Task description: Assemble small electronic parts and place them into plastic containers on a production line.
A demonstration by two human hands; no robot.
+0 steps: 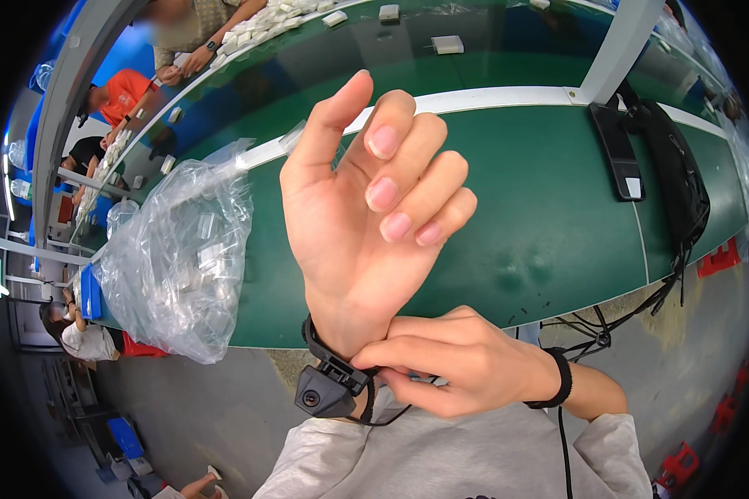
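Note:
My left hand (358, 200) is raised over the green table with its palm toward me. Its fingers are loosely curled and apart, and nothing is in them. Around the left wrist sits a black strap (314, 339) carrying a small black camera (324, 392) with a cable. My right hand (466, 362) is at that wrist, thumb and fingers closed together on the strap beside the camera. The fingertips are partly hidden, so the exact grip is hard to see. A black band (562, 378) circles my right wrist.
A clear plastic bag (183, 266) with small items lies at the table's left. On the green table (524, 224), a black phone-like device (616, 154) and a black bag (678, 179) lie right, near cables (591, 328). A conveyor (508, 62) carries white pieces. Co-workers (129, 96) sit far left.

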